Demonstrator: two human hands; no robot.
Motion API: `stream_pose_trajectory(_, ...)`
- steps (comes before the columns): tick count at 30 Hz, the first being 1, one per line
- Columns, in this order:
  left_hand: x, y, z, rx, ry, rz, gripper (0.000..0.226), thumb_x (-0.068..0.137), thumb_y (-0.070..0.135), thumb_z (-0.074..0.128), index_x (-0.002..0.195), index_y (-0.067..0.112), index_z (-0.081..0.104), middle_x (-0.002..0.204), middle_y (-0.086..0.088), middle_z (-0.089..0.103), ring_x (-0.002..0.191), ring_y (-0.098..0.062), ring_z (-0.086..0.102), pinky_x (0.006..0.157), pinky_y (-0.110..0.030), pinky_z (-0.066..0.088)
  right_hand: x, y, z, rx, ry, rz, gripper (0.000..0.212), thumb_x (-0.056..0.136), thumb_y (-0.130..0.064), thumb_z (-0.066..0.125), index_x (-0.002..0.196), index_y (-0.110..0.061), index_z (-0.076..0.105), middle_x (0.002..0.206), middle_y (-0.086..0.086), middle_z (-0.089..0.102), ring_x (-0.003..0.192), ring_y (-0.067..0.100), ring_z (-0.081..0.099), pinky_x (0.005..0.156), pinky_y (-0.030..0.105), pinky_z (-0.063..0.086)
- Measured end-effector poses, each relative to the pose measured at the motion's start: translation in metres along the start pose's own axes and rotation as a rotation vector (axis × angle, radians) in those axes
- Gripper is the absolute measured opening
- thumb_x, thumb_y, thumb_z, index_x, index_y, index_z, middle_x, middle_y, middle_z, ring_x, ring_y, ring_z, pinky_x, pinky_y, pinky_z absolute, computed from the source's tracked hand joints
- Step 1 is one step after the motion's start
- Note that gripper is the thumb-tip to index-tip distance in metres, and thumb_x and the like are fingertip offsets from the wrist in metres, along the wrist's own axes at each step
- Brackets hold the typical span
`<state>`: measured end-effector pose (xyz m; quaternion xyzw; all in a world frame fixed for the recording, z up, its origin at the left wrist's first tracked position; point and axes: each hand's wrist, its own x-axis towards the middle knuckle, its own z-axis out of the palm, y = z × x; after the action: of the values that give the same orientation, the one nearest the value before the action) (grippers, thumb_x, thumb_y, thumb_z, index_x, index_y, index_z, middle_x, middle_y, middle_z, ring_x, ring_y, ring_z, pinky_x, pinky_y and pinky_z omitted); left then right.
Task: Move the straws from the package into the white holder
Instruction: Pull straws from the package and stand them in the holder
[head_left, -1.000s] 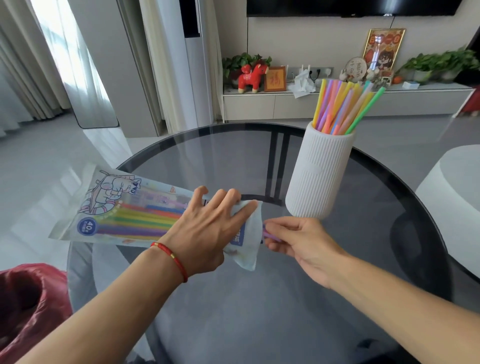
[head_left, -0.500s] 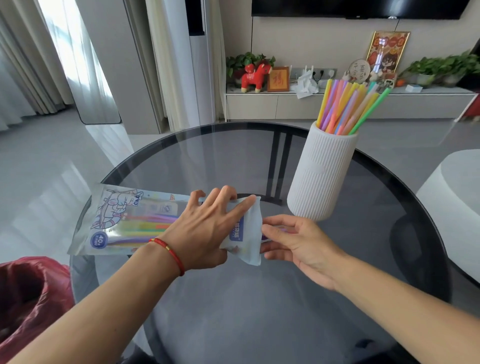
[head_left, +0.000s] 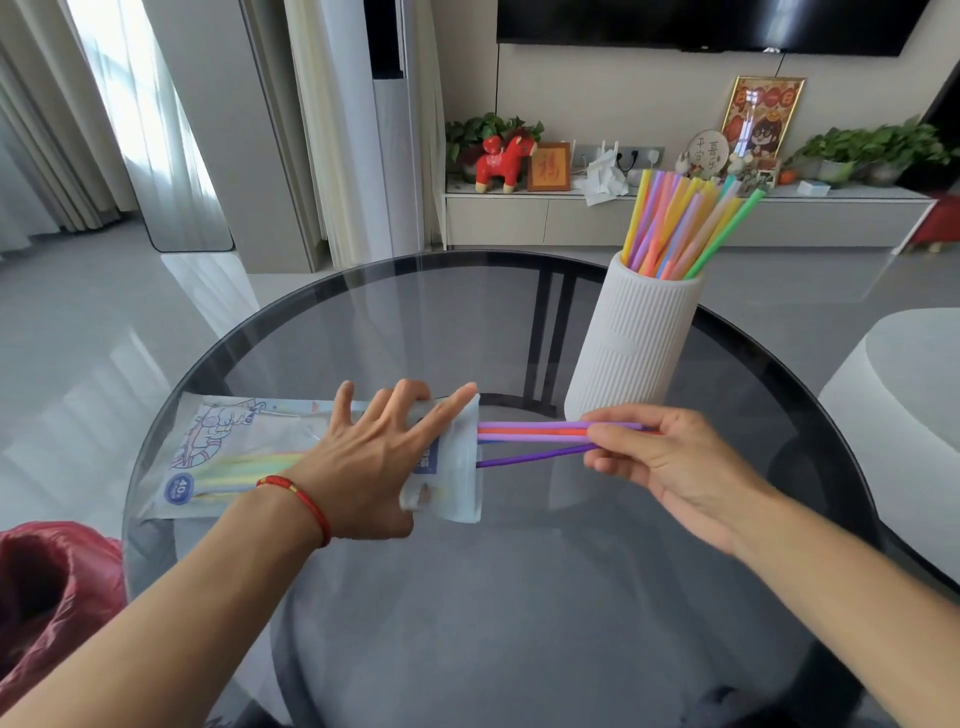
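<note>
The clear straw package (head_left: 228, 457) lies flat on the round glass table (head_left: 467, 597), its open end to the right. My left hand (head_left: 374, 462) presses it down with spread, straight fingers. Several purple and orange straws (head_left: 530, 439) stick halfway out of the opening. My right hand (head_left: 670, 462) pinches their right ends just in front of the holder. A few pale yellow and green straws show inside the package. The ribbed white holder (head_left: 631, 348) stands upright at the back right, full of several coloured straws (head_left: 680, 228).
A red plastic bag (head_left: 47, 597) sits low at the left beside the table. A white rounded seat (head_left: 904, 395) stands to the right. A TV cabinet (head_left: 675, 213) with plants and ornaments lines the far wall.
My right hand has drawn a bunch of straws rightward, half out of the package. The package has dropped flat onto the table under my left hand.
</note>
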<state>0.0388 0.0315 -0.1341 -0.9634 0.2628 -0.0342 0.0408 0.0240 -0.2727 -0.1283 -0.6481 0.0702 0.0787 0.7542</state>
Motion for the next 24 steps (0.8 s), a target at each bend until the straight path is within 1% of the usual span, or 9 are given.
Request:
stream_pose_trajectory(3,-0.002,0.008,-0.001,-0.127,-0.052,0.0,0.126,0.06,0.08,0.063,0.151,0.046,-0.018,0.148,0.001,0.017,0.138,-0.026,0.032,0.117,-0.071,0.009,-0.005,-0.008,-0.015,-0.056,-0.021,-0.046,0.018,0.074,-0.01,0.082,0.092,-0.006,0.086,0.087,0.018,0.08,0.069,0.02,0.076,0.068,0.022,0.063)
stream_pose_trajectory(5,0.0,0.018,-0.002,-0.235,-0.041,-0.007,0.11,0.065,0.097,0.038,0.152,0.047,-0.009,0.152,0.005,0.016,0.142,-0.023,0.031,0.118,-0.07,0.006,-0.007,-0.014,-0.022,-0.123,-0.04,-0.104,0.024,0.071,-0.015,0.083,0.094,-0.007,0.086,0.085,0.017,0.081,0.07,0.021,0.077,0.069,0.023,0.063)
stream_pose_trajectory(7,0.003,0.029,-0.003,-0.304,0.018,-0.004,0.087,0.078,0.091,0.023,0.151,0.048,0.007,0.153,0.006,0.018,0.141,-0.02,0.033,0.118,-0.069,0.009,-0.009,-0.021,-0.029,-0.156,-0.061,-0.151,0.029,0.069,-0.019,0.086,0.095,-0.008,0.086,0.085,0.017,0.081,0.071,0.021,0.078,0.068,0.024,0.063)
stream_pose_trajectory(10,0.009,0.042,-0.002,-0.2,0.084,0.005,0.065,0.089,0.076,0.023,0.143,0.042,0.03,0.152,0.001,0.024,0.134,-0.022,0.039,0.116,-0.067,0.018,-0.012,-0.031,-0.039,-0.152,-0.087,-0.168,0.039,0.064,-0.026,0.089,0.098,-0.008,0.086,0.088,0.017,0.081,0.071,0.02,0.078,0.066,0.023,0.063)
stream_pose_trajectory(13,0.013,0.051,0.003,-0.077,0.133,0.019,0.045,0.096,0.06,0.023,0.122,0.032,0.047,0.14,0.0,0.036,0.114,-0.024,0.048,0.109,-0.058,0.031,-0.017,-0.038,-0.048,-0.138,-0.111,-0.138,0.04,0.068,-0.026,0.088,0.104,-0.008,0.085,0.093,0.019,0.081,0.073,0.02,0.078,0.066,0.023,0.062)
stream_pose_trajectory(17,0.016,0.057,0.006,-0.077,0.152,0.001,0.043,0.1,0.049,0.014,0.107,0.025,0.048,0.126,0.0,0.044,0.093,-0.025,0.049,0.091,-0.046,0.041,-0.021,-0.047,-0.056,-0.008,-0.107,-0.045,0.048,0.081,-0.039,0.081,0.119,-0.011,0.077,0.106,0.024,0.078,0.084,0.034,0.079,0.069,0.034,0.066)
stream_pose_trajectory(19,0.015,0.056,0.004,-0.069,0.145,-0.015,0.043,0.1,0.048,0.014,0.108,0.023,0.048,0.127,-0.001,0.044,0.092,-0.026,0.048,0.089,-0.045,0.041,-0.029,-0.049,-0.055,-0.039,-0.099,0.07,0.058,0.079,-0.052,0.085,0.115,-0.009,0.071,0.1,0.024,0.073,0.081,0.039,0.077,0.062,0.04,0.065)
stream_pose_trajectory(21,0.013,0.057,0.002,-0.093,0.147,0.022,0.04,0.101,0.048,0.015,0.108,0.024,0.047,0.127,0.0,0.042,0.092,-0.024,0.047,0.091,-0.045,0.041,-0.04,-0.041,-0.041,-0.122,-0.22,0.17,0.069,0.067,-0.058,0.093,0.109,-0.008,0.072,0.097,0.023,0.068,0.078,0.04,0.073,0.059,0.043,0.063)
stream_pose_trajectory(24,0.007,0.069,-0.004,-0.148,0.172,0.114,0.037,0.104,0.047,0.019,0.109,0.024,0.048,0.128,0.0,0.043,0.095,-0.023,0.049,0.095,-0.044,0.041,-0.05,-0.014,0.006,-0.132,-0.331,0.18,0.061,0.067,-0.059,0.092,0.11,-0.017,0.08,0.099,0.016,0.069,0.075,0.034,0.071,0.058,0.038,0.061)
